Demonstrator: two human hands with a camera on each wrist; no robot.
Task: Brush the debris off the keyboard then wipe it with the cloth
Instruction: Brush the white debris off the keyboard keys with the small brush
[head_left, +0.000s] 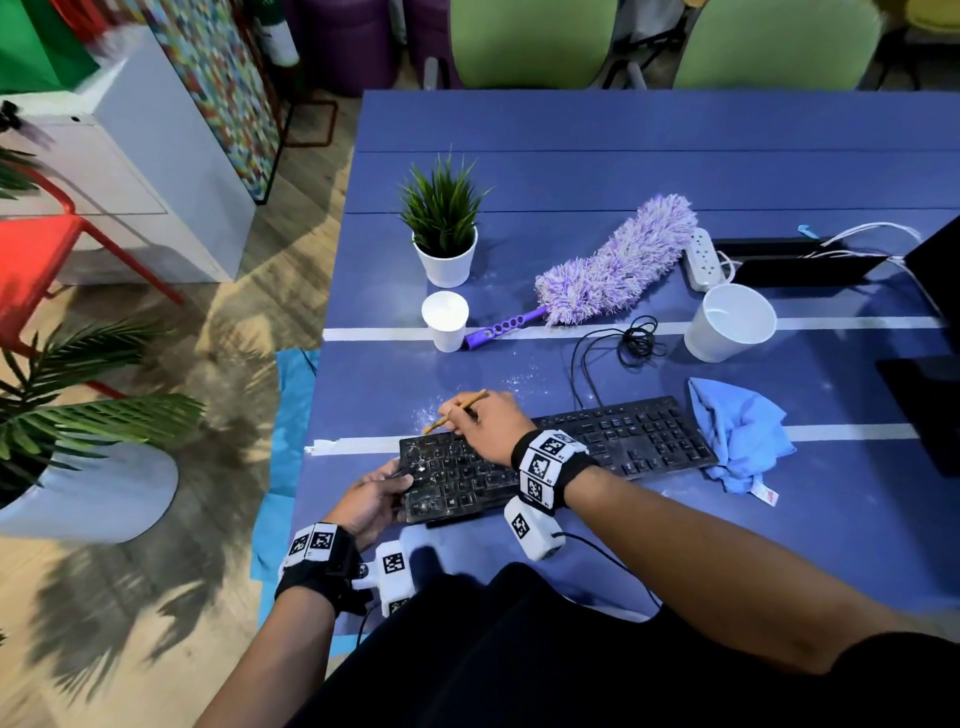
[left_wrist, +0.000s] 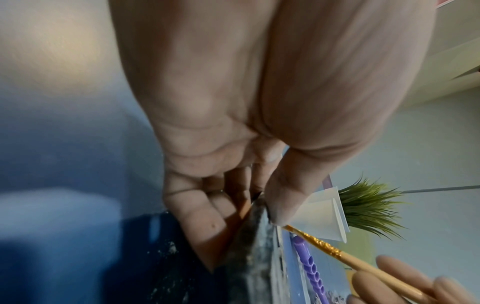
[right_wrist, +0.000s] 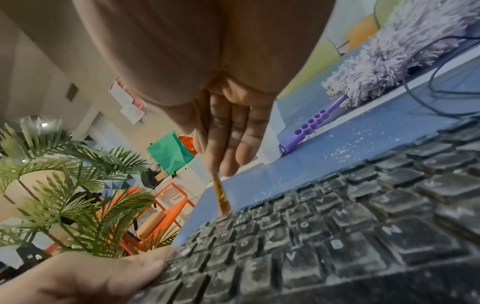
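A black keyboard (head_left: 613, 447) dusted with pale debris lies on the blue table (head_left: 623, 156), its left end tilted up off the surface. My left hand (head_left: 376, 496) grips that left edge, thumb on top of the keys and fingers underneath, as the left wrist view shows on the keyboard's edge (left_wrist: 259, 236). My right hand (head_left: 488, 423) pinches a thin wooden brush (head_left: 454, 410), its tip down at the far left keys (right_wrist: 223, 207). A crumpled blue cloth (head_left: 737, 434) sits at the keyboard's right end.
Behind the keyboard are a purple fluffy duster (head_left: 613, 260), a small white cup (head_left: 445, 319), a larger white cup (head_left: 727, 322), a potted plant (head_left: 444, 228), a coiled black cable (head_left: 636, 340) and a power strip (head_left: 704, 257). Pale crumbs (head_left: 498, 384) speckle the table. A large plant (head_left: 78, 415) stands left.
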